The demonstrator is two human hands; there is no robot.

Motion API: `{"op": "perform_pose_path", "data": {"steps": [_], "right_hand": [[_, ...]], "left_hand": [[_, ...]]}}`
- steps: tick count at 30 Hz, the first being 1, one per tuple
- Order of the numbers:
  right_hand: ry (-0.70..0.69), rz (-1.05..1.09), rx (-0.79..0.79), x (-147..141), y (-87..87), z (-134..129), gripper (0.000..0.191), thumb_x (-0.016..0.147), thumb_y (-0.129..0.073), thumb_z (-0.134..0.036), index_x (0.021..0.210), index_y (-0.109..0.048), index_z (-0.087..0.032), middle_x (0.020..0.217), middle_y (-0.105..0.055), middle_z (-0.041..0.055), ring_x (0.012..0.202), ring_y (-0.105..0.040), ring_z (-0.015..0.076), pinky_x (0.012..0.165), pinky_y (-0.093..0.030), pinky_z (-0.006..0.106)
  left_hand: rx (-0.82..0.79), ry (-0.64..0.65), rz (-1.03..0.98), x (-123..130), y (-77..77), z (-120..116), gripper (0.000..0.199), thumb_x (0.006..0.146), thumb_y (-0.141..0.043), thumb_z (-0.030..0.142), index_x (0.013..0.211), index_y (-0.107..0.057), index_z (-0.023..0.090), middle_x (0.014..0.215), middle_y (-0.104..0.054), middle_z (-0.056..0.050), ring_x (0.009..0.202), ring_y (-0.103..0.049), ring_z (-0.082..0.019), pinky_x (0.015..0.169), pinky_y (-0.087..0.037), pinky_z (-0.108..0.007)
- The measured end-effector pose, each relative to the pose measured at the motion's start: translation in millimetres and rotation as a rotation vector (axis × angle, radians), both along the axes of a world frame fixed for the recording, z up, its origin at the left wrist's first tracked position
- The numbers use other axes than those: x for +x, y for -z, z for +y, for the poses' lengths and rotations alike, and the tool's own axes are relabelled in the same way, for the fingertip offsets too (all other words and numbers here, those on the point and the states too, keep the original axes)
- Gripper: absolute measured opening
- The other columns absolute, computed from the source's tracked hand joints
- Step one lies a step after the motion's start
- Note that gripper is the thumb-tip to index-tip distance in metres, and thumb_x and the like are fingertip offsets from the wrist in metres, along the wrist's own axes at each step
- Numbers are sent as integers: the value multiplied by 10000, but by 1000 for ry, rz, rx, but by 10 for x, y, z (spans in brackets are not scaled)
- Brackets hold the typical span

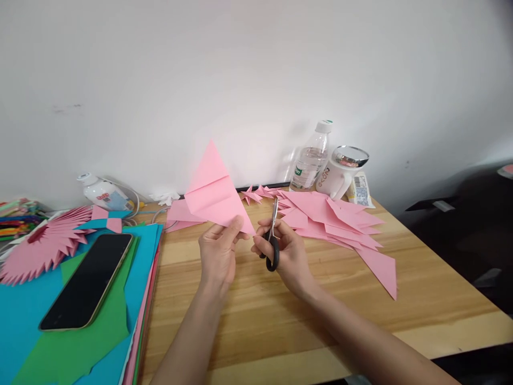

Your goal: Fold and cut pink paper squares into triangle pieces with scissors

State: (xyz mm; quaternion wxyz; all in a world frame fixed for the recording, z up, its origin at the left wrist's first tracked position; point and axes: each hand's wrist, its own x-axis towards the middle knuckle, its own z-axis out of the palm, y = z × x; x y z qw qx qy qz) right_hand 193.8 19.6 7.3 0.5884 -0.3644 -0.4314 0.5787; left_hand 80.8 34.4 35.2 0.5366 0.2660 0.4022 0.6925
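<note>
My paper (214, 200), 12 o'clock: plain pink. My scissors (274, 218), 12 o'clock: black handles, silver blades. Paper pile (340, 219), 1 o'clock: pink. Mug (332, 176), 1 o'clock: white, silver rim. Phone (88, 283), 10 o'clock: black, gold edge. Beneath: green sheet (100, 331), blue sheet (20, 310). Tabletop (248, 331): light-brown wood grain.

- The paper (214, 187) I hold up in my left hand (216, 254) is pink and roughly triangular, point upward, creased across its middle, its lower edge between my thumb and fingers.
- The scissors (274, 215) in my right hand (292, 258) have black handles and metal blades that point up, near the paper's lower right corner.
</note>
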Motion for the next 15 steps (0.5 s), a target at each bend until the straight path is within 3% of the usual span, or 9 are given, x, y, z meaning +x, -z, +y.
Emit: {"op": "perform_pose_path", "data": {"steps": [8, 15], "right_hand": [[-5, -226, 26, -2, 21, -14, 370, 750, -673, -474, 984, -573, -205, 713, -567, -5, 663, -557, 152, 617, -435, 289], [-243, -387, 157, 47, -8, -83, 316, 844, -575, -452, 1026, -584, -194, 749, -561, 6, 682, -511, 147, 646, -407, 278]], "left_hand": [[37, -108, -7, -85, -27, 18, 216, 475, -863, 217, 589, -702, 128, 610, -641, -3, 540, -543, -78, 465, -446, -184], [78, -162, 63, -165, -52, -6, 213, 490, -858, 236, 599, -705, 136, 560, -625, 12, 517, -559, -85, 452, -447, -182]]}}
